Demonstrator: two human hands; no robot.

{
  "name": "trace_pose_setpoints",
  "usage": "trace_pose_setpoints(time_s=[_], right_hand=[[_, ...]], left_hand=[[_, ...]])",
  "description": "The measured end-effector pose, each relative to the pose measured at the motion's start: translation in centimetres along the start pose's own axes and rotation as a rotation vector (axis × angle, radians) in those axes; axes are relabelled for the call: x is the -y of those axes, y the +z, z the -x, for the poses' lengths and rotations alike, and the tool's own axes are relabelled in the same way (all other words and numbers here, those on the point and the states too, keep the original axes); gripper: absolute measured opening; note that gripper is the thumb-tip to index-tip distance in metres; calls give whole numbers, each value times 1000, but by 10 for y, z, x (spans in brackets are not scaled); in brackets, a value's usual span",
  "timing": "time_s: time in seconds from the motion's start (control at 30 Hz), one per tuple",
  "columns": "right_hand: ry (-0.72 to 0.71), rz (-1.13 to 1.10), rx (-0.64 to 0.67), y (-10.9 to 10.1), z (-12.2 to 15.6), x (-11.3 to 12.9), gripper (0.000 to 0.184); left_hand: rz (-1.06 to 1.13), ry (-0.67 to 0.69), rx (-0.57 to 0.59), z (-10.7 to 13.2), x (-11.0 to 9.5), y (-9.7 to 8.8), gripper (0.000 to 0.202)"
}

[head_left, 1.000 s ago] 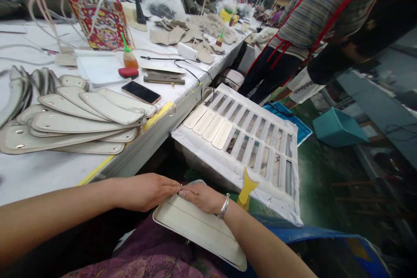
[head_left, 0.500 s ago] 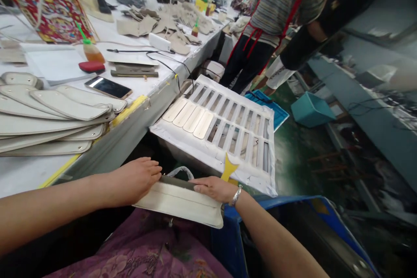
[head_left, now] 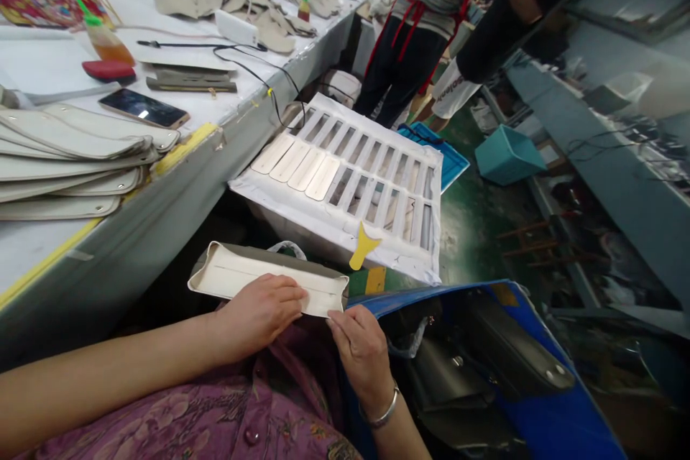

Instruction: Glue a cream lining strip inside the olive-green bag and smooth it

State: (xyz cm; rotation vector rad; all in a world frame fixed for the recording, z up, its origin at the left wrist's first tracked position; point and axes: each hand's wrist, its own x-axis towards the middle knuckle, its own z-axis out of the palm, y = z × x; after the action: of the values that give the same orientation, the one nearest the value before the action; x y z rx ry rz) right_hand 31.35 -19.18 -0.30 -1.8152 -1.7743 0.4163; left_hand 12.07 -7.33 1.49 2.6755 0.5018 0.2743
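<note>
factory surface point(head_left: 43, 251) runs off at 10 o'clock, with a slatted white rack point(head_left: 396, 154) at 12 o'clock (four cream strips point(head_left: 296, 165) lie on it). at 6 o'clock, the left hand point(head_left: 259, 313) and right hand point(head_left: 361, 356) grip a folded cream leather panel point(head_left: 264, 277), both closed on its lower edge.

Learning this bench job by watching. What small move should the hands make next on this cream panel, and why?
Probably slide the left hand leftward along the crease of the cream panel, pressing as it goes: that end looks curled up and neither hand is on it, while the right hand pins the other end.
</note>
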Motion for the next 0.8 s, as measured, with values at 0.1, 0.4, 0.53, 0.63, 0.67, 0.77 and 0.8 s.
trace_pose_setpoints(time_s=[0.1,0.4,0.53,0.63,0.67,0.77,0.8], right_hand=[[-21,96,-39,3,-3,6,19],[38,318,-158,13,5,23,15],[-72,112,-256,14,14,9,14],[-153,72,-228,9,14,2,15],[-164,96,-214,7,13,2,14],[-140,198,-190,4,9,7,13],[-126,231,-184,4,7,9,14]], left_hand=[[-32,-13,-29,2,-3,2,23],[-56,-168,-11,-12,-19,-3,12],[55,-132,11,-5,-10,-5,16],[33,-75,-5,0,-9,-4,16],[18,-68,-16,1,-9,-4,16],[-26,-78,-43,1,-14,-1,14],[-38,-85,-52,1,-15,0,13]])
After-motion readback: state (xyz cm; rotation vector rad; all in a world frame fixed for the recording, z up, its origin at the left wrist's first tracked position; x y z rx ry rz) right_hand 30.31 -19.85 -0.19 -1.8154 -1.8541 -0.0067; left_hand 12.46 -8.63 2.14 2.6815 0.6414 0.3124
